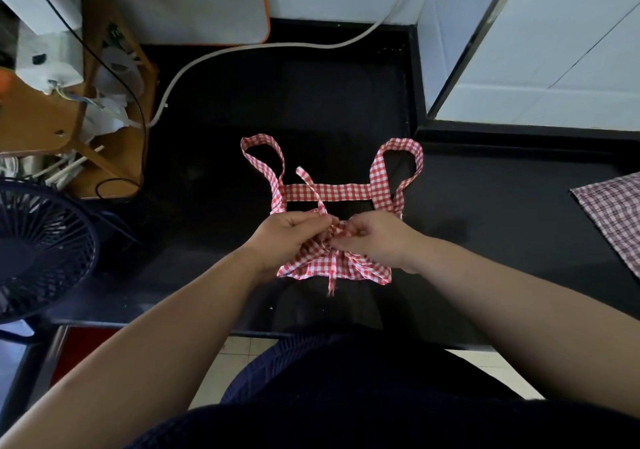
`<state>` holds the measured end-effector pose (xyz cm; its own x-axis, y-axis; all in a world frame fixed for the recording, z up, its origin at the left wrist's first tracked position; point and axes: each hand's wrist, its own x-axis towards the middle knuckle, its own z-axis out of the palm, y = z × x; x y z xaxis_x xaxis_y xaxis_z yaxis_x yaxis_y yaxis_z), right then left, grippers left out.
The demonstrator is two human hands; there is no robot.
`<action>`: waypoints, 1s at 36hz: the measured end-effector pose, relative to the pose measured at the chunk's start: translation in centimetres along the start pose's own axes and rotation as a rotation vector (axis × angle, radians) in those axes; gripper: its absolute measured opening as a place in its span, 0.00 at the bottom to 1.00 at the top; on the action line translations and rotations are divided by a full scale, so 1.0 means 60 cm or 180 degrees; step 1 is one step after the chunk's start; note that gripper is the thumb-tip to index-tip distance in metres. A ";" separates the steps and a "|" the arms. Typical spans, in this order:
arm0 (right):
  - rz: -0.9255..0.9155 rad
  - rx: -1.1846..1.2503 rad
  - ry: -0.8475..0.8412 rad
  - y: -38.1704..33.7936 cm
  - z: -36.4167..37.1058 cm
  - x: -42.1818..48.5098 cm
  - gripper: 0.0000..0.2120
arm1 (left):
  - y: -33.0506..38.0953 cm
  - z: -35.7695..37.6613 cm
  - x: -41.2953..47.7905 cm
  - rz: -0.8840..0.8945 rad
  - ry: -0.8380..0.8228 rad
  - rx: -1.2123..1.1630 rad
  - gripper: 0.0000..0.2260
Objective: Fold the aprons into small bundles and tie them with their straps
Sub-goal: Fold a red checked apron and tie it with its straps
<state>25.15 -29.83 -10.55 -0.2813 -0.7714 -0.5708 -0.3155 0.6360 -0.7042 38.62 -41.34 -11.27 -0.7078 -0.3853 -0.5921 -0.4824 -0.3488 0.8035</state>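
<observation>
Head view: red-checked apron bundle (332, 263) at centre, flat on black counter (311, 102). Left hand (294, 237) at bundle's 10 o'clock, fingers curled, pinching thin strap (310, 185) that runs off toward 11. Right hand (377, 240) at 2 o'clock, fingers curled, pinching bundle cloth at the same middle spot, fingertips nearly touching left's. Wide band (329, 192) with two loops lying at 12. Plaid cloth (616, 213) at 3, fan (38, 247) at 9.
</observation>
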 end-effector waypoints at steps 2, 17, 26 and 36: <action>0.0027 0.0096 0.0191 0.002 0.003 0.000 0.19 | 0.001 0.002 -0.001 0.0016 0.0006 -0.0134 0.07; 0.0212 0.1445 0.0871 0.025 0.025 0.005 0.14 | -0.007 0.010 -0.003 0.0130 0.0466 -0.0562 0.06; -0.0401 0.0116 0.2146 0.043 0.033 -0.016 0.10 | -0.042 0.021 -0.009 0.0338 0.1512 -0.0200 0.06; 0.0269 -0.0264 0.2265 0.069 0.024 -0.022 0.12 | -0.058 0.016 0.006 0.0253 0.2255 0.0914 0.09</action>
<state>25.50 -26.21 -13.35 -0.8211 -0.5389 -0.1884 -0.3265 0.7140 -0.6193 39.53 -39.45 -14.20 -0.2929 -0.8890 -0.3519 -0.6276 -0.0989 0.7722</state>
